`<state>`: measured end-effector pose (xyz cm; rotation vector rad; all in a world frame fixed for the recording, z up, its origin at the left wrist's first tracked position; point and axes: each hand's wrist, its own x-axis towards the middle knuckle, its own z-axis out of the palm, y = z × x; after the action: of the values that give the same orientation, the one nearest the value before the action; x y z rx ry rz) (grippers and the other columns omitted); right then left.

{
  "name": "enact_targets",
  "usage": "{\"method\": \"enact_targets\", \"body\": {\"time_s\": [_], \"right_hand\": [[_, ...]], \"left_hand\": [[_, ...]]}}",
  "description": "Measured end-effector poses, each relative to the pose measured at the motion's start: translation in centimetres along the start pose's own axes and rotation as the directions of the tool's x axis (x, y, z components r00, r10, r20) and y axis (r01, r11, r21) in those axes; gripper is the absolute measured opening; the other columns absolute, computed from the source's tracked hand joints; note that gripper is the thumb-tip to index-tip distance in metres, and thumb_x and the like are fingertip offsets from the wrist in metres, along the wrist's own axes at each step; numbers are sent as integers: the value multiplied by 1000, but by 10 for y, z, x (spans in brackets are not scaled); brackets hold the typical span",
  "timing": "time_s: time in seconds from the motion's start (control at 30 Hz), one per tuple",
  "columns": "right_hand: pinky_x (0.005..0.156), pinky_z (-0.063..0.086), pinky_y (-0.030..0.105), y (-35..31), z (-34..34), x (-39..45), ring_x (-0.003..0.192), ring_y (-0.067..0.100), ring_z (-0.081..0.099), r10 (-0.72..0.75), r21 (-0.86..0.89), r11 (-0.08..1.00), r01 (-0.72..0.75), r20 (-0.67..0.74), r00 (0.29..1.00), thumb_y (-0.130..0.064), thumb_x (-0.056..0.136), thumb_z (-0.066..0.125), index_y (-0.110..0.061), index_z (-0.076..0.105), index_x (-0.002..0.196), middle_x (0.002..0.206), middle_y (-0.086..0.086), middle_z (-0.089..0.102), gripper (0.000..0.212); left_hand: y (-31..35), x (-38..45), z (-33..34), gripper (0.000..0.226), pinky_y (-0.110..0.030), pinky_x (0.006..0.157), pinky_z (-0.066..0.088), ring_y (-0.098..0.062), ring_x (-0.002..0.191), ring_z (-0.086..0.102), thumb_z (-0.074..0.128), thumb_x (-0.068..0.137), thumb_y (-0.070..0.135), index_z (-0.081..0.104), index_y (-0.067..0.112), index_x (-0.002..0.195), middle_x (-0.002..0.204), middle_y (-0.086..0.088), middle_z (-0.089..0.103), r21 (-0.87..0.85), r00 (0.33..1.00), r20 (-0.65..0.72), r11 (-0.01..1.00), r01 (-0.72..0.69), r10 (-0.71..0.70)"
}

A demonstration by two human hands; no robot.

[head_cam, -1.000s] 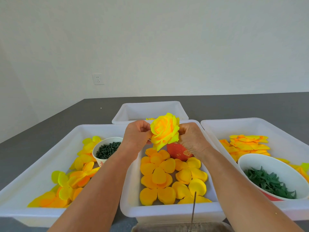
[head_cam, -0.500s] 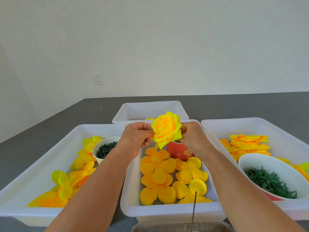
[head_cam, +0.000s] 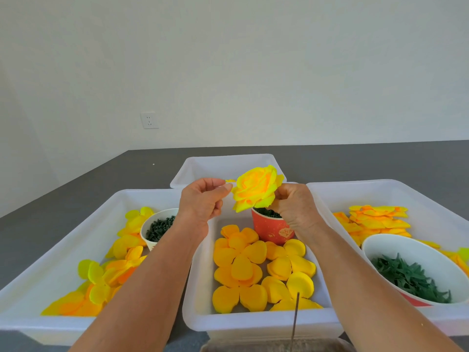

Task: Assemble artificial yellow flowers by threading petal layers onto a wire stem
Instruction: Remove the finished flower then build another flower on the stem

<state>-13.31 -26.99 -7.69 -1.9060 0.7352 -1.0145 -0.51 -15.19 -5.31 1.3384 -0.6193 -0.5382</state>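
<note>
Rose (head_cam: 256, 190) up over middle tray (head_cam: 200, 311), right hand (head_cam: 295, 208) gripping its base, left hand (head_cam: 203, 201) loosely curled beside it, holding nothing; petal layers apparently done, shaping step; next probably needs green calyx from bowl (head_cam: 380, 246) at right.

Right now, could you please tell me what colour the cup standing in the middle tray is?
The paper cup is red with a faint printed motif, seen best in the head view.
</note>
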Motion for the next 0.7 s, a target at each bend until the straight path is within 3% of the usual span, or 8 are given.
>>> {"method": "enact_targets", "body": {"time_s": [0.1, 0.2, 0.33, 0.4, 0.5, 0.6, 0.7], "right_hand": [[79, 50, 31, 2, -2, 1, 77, 11, 65, 43, 39, 998, -41, -54, 998, -12, 74, 77, -17, 72, 77, 77, -4, 68, 8], [70, 48, 24, 4, -3, 1, 70, 2, 62, 66, 78, 995, -58, -98, 993, -12, 74, 77, -28, 66, 63, 70, -6, 67, 22], [78, 50, 28, 2, -1, -1, 80, 10, 65, 41, 35, 999, -39, -74, 996, -17, 75, 76, -22, 72, 75, 79, -5, 68, 7], [78, 49, 26, 1, 0, -2, 81, 10, 64, 8, 24, 1000, -6, -54, 999, -20, 76, 76, -19, 73, 83, 81, -6, 68, 7], [76, 49, 23, -2, -1, -4, 79, 4, 64, -38, 62, 997, 38, -9, 999, -21, 77, 75, -27, 70, 76, 79, -9, 68, 8], [80, 50, 26, -3, -1, -5, 81, 9, 65, -48, 85, 995, 46, 16, 999, -19, 79, 73, -30, 68, 72, 77, -9, 68, 15], [75, 48, 22, -1, -2, -4, 80, 5, 65, -37, 123, 992, 33, 24, 999, -18, 79, 73, -30, 68, 71, 75, -12, 68, 16]], "left_hand": [[1, -4, 4, 10, -17, 41, 34, -9, 47, 41, 69, 79, 3, 63, 10, 79, 61, 0, 53, 48, 992, 16, 991, -125, 125], [1, -7, 8, 18, -16, 44, 37, -9, 51, 44, 73, 75, 3, 61, 16, 73, 65, 2, 55, 165, 965, 50, 950, -263, 259], [-4, -12, 11, 21, -21, 54, 43, -12, 58, 48, 80, 70, 24, 59, 21, 71, 72, 2, 60, 450, 899, 170, 779, -436, 404], [-5, -13, 12, 22, -17, 52, 41, -10, 57, 48, 79, 70, 30, 59, 22, 68, 72, 4, 60, 493, 884, 176, 738, -460, 433], [-5, -11, 11, 19, -14, 50, 40, -12, 55, 49, 76, 74, 27, 59, 23, 67, 68, 7, 60, 494, 873, 149, 730, -473, 465], [-4, -11, 11, 16, -18, 53, 42, -20, 57, 53, 72, 79, 22, 60, 25, 68, 65, 9, 60, 484, 870, 140, 734, -476, 472], [-3, -10, 11, 18, -15, 52, 40, -17, 56, 50, 69, 82, 19, 61, 25, 68, 64, 10, 60, 454, 867, 130, 749, -483, 480]]}}
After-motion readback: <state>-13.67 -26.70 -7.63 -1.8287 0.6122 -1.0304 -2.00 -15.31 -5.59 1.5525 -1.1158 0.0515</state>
